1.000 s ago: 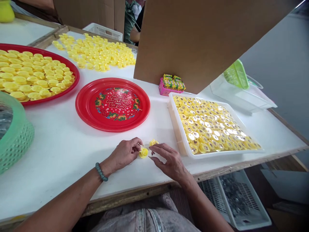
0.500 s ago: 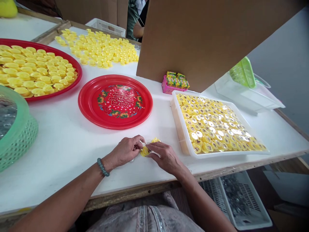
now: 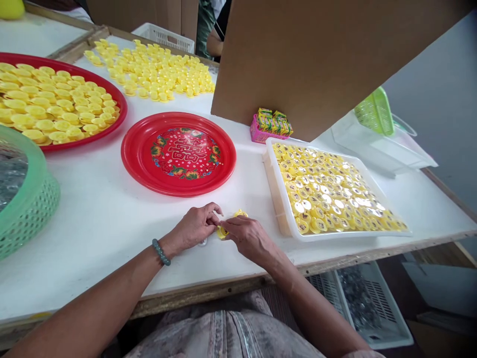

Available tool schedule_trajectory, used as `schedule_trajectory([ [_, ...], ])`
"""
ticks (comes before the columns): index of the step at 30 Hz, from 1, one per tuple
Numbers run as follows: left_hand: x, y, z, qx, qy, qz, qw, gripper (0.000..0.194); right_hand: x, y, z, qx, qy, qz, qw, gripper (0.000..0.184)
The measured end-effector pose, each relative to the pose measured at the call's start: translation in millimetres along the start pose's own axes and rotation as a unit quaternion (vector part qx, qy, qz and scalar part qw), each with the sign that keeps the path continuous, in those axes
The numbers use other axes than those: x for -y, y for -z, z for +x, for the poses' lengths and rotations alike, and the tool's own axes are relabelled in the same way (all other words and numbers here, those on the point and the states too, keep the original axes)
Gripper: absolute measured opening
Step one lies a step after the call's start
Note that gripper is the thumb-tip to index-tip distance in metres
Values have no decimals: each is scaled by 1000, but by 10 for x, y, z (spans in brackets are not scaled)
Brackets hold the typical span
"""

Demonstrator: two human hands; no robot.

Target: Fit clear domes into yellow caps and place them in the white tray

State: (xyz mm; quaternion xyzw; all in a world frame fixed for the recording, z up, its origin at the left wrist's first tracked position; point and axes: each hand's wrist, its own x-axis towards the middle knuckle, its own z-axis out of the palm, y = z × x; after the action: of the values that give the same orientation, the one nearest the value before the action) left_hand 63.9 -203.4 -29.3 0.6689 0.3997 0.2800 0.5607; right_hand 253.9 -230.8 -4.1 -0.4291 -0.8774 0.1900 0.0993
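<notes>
Just in front of me, my two hands meet at the fingertips over a small yellow plastic cup-shaped piece (image 3: 222,232) on the white table. My left hand (image 3: 197,224), with a beaded bracelet at the wrist, has thumb and fingers closed together; whatever they pinch is too small to name. Fingers of my right hand (image 3: 249,239) come together above the yellow piece and partly cover it, hiding anything between them. Behind them lies a second yellow piece (image 3: 240,213). A small clear plastic piece (image 3: 203,242) rests beneath my left hand.
A red patterned tray (image 3: 179,187) lies ahead. Yellow pieces fill another red tray (image 3: 118,94) at left, above a green basket (image 3: 33,214). Right stands a white bin (image 3: 279,209) of yellow pieces, near a pink basket (image 3: 257,133) and a cardboard panel (image 3: 298,59). Another person's arm (image 3: 214,44) shows behind.
My right fingers have moved left to meet my left fingertips, covering more of the yellow piece. The clear piece under my left hand shows more. The view has shifted slightly.
</notes>
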Motion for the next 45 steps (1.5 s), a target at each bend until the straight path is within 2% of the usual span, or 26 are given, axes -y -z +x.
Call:
schedule_trajectory([
  [5,33,-16,11,-15,-13,23,1000,25,23,-139,-141,-104,-72,87,988,49],
  [7,50,-19,16,-19,-14,32,999,26,62,-203,-169,-149,-108,99,978,47],
  [9,59,-20,19,-22,-12,35,999,26,98,-244,-157,-174,-126,104,971,35],
  [12,53,-19,19,-26,-7,34,999,26,119,-251,-90,-187,-124,99,969,19],
  [17,29,-18,23,-29,6,37,999,25,128,-194,-14,-167,-100,25,981,7],
  [22,8,-9,34,-29,5,48,998,31,106,-128,-33,-161,-94,-39,982,8],
  [27,-68,115,-10,-76,-10,72,994,28,132,-27,-38,-207,-143,-99,963,18],
  [29,-118,192,-45,-107,-19,64,992,24,224,-45,-15,-190,-93,-74,975,20],
  [31,-166,261,-81,-137,-19,41,990,23,342,-112,17,-128,9,-35,991,18],
  [33,-197,310,-108,-163,-6,19,986,23,444,-200,48,-67,93,-21,993,15],
  [35,-204,337,-119,-183,7,14,983,24,498,-278,69,-37,124,-34,991,13],
  [38,-184,340,-109,-192,14,31,981,24,476,-352,76,-30,123,-42,991,14],
  [40,-175,316,-97,-181,13,41,983,24,416,-382,72,-70,90,0,993,15],
  [42,-181,269,-90,-150,14,41,988,25,343,-395,71,-152,23,87,984,15],
  [45,-209,165,-78,-82,19,1,996,26,251,-364,83,-278,-70,214,934,10],
])
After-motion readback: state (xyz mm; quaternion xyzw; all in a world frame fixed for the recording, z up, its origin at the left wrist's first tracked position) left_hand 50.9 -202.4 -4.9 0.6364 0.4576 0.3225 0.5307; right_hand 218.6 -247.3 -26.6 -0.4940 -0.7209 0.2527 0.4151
